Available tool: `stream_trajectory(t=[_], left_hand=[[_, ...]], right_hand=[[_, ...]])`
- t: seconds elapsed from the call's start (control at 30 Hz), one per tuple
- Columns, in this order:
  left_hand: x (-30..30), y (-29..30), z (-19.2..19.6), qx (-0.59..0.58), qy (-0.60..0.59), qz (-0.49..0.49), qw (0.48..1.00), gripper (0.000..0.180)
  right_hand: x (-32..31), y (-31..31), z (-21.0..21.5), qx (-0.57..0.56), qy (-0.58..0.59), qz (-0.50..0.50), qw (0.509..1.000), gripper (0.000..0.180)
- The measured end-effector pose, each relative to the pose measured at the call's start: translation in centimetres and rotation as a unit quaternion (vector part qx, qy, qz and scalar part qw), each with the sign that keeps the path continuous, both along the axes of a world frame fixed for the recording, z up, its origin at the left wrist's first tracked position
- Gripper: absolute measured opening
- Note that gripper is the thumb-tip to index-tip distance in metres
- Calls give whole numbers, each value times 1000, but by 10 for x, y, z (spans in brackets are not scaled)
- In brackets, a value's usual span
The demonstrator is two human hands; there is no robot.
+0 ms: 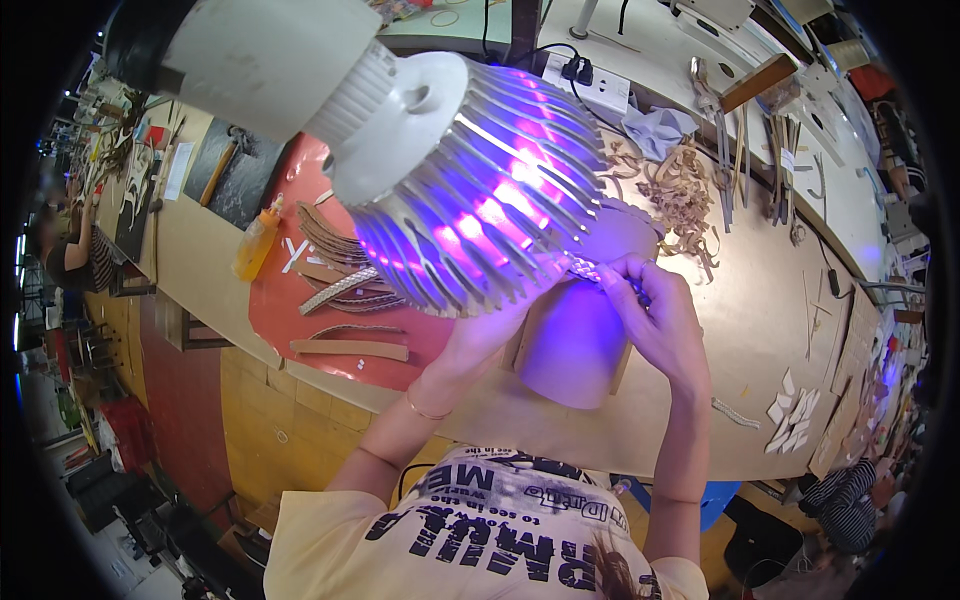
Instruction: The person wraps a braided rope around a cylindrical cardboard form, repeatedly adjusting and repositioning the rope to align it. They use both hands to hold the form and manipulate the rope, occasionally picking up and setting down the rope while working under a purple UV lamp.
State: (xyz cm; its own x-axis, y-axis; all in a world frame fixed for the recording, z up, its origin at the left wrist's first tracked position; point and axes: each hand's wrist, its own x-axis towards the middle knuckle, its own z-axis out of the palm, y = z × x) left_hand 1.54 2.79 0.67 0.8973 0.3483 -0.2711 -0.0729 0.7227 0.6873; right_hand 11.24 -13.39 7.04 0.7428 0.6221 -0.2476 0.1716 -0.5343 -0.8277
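A short braided strap (584,268) is stretched between my two hands, lit purple by the lamp. My right hand (655,315) is closed on its right part, thumb and fingers pinching it. My left hand (510,305) grips the other end; the lamp hides most of its fingers. Just beneath the strap lies a rounded tan form (572,350) with a smooth curved surface, near the table's front edge. The large finned lamp (490,190) with a white neck hangs over the left hand and covers part of the work.
Left on a red mat (280,310) lie several braided and flat brown strips (345,350), beside a yellow-orange bottle (258,240). Curled tan scraps (680,195) heap up beyond the right hand. White diamond-shaped pieces (790,415) lie at right. Behind stands a power strip (590,85).
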Motion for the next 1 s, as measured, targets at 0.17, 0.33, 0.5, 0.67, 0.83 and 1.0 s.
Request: stream_trajectory(t=[0.17,0.33,0.5,0.67,0.83,1.0], left_hand=[[5,4,-2,4,0,2,1000,36],[9,6,-7,28,9,5,1000,34],[8,3,-4,36,6,8,999,31],[8,3,-2,50,6,11,999,29],[8,2,-3,77,11,14,997,26],[6,0,-4,169,25,24,985,24]], right_hand=[[0,2,-2,25,3,-36,999,13],[2,1,-5,72,17,-69,995,24],[5,0,-5,77,59,-66,993,28],[4,0,-5,71,52,-61,994,28],[3,-1,-6,74,47,-60,994,28],[3,-1,-7,77,57,-67,993,28]])
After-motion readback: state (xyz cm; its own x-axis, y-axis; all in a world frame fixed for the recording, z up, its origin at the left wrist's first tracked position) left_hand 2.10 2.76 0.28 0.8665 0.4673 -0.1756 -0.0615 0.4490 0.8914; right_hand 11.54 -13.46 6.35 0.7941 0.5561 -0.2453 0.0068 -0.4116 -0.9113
